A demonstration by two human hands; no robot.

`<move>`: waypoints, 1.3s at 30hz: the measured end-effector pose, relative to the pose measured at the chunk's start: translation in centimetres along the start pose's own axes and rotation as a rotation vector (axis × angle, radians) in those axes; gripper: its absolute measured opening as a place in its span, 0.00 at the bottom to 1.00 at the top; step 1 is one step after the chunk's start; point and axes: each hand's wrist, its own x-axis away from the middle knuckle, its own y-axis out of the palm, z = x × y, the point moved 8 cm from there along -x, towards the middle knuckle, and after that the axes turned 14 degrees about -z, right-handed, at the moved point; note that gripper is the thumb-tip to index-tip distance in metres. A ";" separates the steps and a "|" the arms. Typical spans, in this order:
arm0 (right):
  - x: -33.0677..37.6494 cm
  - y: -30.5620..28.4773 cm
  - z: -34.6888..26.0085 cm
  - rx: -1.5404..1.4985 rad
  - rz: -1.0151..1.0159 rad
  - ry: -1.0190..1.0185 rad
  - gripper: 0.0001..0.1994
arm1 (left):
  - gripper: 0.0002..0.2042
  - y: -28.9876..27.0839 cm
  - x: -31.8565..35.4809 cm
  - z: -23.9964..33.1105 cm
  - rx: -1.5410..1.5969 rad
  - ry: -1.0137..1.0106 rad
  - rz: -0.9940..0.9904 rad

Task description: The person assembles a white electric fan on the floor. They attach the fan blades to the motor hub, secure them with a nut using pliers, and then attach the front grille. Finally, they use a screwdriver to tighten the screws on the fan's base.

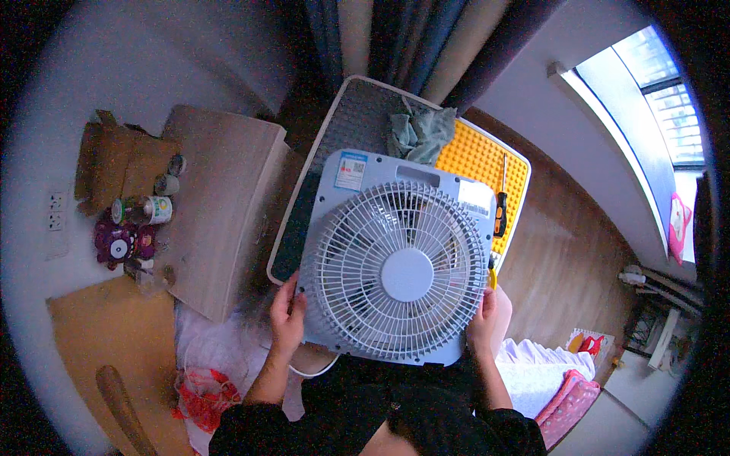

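A grey box fan (407,275) with a round wire grille and a slot handle is held up in front of me, its lower edge close to my body. My left hand (287,318) grips its left side near the lower corner, thumb on the front face. My right hand (481,323) is closed on the opposite side edge. Beyond the fan, a small table (357,114) shows a dark textured part and a yellow studded part. A crumpled grey-green cloth (420,131) lies at its far side. On the yellow studs rests a screwdriver (501,215) with a black and orange handle.
To the left stands a wooden cabinet (217,182) with jars (157,209), a purple toy-like object (122,243) and an opened cardboard box (125,163). Curtains (403,45) hang behind the table. Pink and white bedding (544,380) lies at lower right; a white cable (315,372) curves beneath the fan.
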 end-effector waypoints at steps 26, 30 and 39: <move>1.3 0.9 0.0 -0.044 0.002 0.030 0.05 | 0.18 -1.8 1.3 -0.5 0.029 -0.123 0.097; 0.4 1.2 0.0 -0.033 -0.011 0.066 0.06 | 0.17 -0.9 -0.2 -1.9 0.066 -0.089 0.055; -0.3 0.7 1.0 0.023 0.019 0.105 0.06 | 0.17 -0.2 -1.1 -2.2 -0.051 -0.162 0.020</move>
